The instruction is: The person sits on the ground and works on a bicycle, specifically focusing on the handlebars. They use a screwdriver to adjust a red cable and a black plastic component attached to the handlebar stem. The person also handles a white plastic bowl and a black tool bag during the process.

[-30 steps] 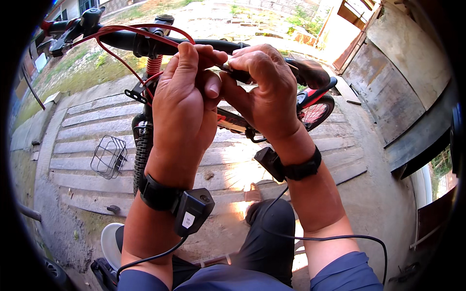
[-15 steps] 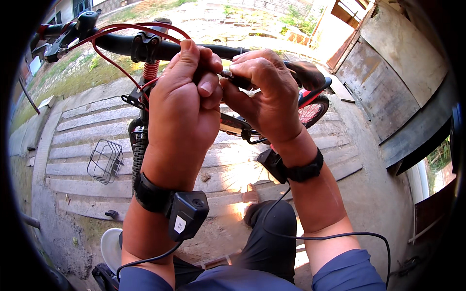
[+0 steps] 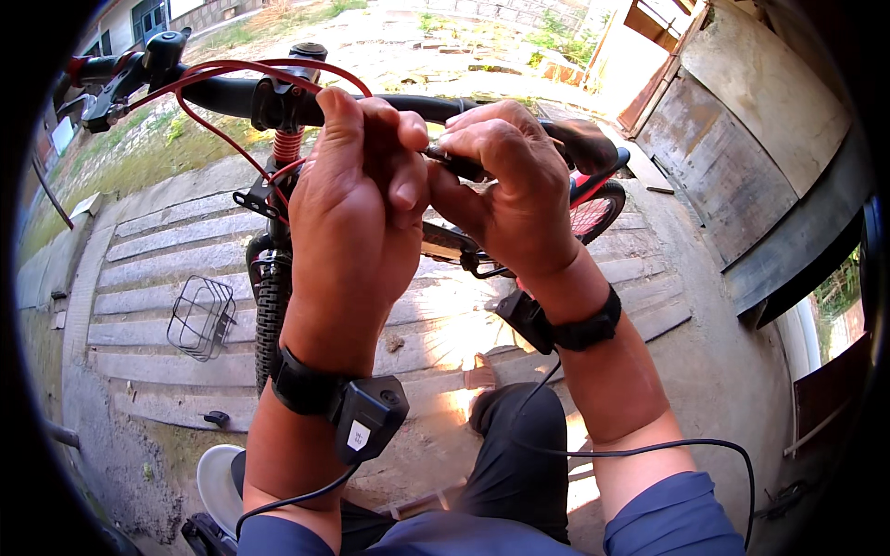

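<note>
At upper centre, a person's right hand (image 3: 514,190) pinches a small dark part with a shiny tip (image 3: 461,166) between thumb and fingers. The left hand (image 3: 350,199), fingers curled, is just beside that tip; whether it grips anything is hidden. Behind them, a black tubular bicycle handlebar (image 3: 222,95) with thin red cables (image 3: 222,67) runs from upper left. A black wire basket (image 3: 222,324) lies centre left on grey slabs (image 3: 139,324)
</note>
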